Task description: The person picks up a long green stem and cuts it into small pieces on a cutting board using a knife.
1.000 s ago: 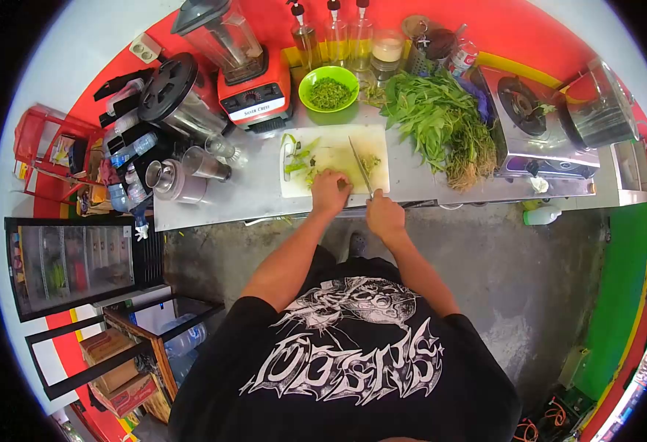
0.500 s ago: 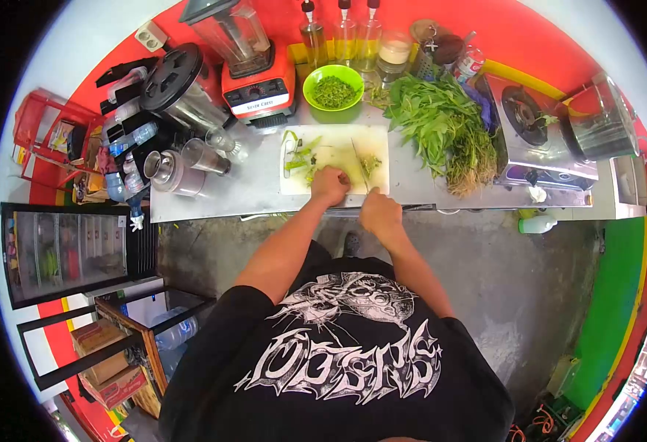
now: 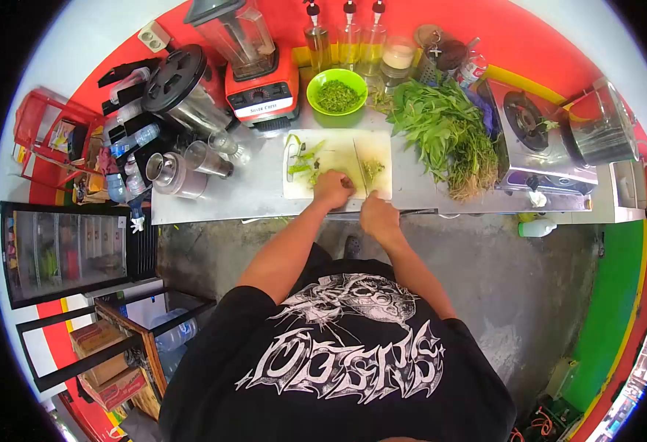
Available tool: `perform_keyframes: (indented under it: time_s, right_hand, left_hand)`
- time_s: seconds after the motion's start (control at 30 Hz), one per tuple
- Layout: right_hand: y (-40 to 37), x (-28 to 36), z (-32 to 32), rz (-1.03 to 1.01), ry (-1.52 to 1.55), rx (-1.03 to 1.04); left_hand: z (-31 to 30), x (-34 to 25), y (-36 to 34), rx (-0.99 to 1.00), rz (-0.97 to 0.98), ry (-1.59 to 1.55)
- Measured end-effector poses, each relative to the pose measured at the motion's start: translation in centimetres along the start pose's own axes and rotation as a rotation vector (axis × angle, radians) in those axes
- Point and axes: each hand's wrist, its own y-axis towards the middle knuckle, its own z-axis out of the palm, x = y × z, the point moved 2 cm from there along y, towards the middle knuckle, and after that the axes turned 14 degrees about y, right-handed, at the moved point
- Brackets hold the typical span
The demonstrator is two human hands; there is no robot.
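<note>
The person's right hand [image 3: 380, 215] is closed round the handle of the knife [image 3: 360, 163], whose blade points away across the cutting board [image 3: 336, 138]; the left hand [image 3: 333, 190] rests just beside it, fingers bunched together, though whether they pinch anything cannot be told; chopped greens [image 3: 373, 169] lie ahead of the right hand, longer green pieces [image 3: 308, 153] ahead and left of the left; good cutting here calls for fingertips tucked back from the edge, the board kept steady, and short, even strokes.
</note>
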Motion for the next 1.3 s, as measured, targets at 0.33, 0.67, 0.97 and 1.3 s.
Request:
perform_keyframes:
  time_s: [0.33, 0.67, 0.97, 1.3]
  right_hand:
    - [-0.6, 0.4, -0.2, 0.005, -0.028, 0.012]
    - [-0.5, 0.1, 0.6, -0.014, 0.029, 0.042]
    - [1.1, 1.1, -1.2, -0.071, -0.003, 0.038]
    - [0.6, 0.5, -0.3, -0.060, -0.009, 0.033]
  left_hand:
    - [0.4, 0.4, 0.0, -0.040, 0.031, -0.038]
    - [0.7, 0.2, -1.4, -0.123, -0.003, -0.039]
    - [0.0, -0.2, -2.1, -0.223, 0.064, 0.006]
    - [0.3, -0.7, -2.9, -0.210, 0.006, -0.016]
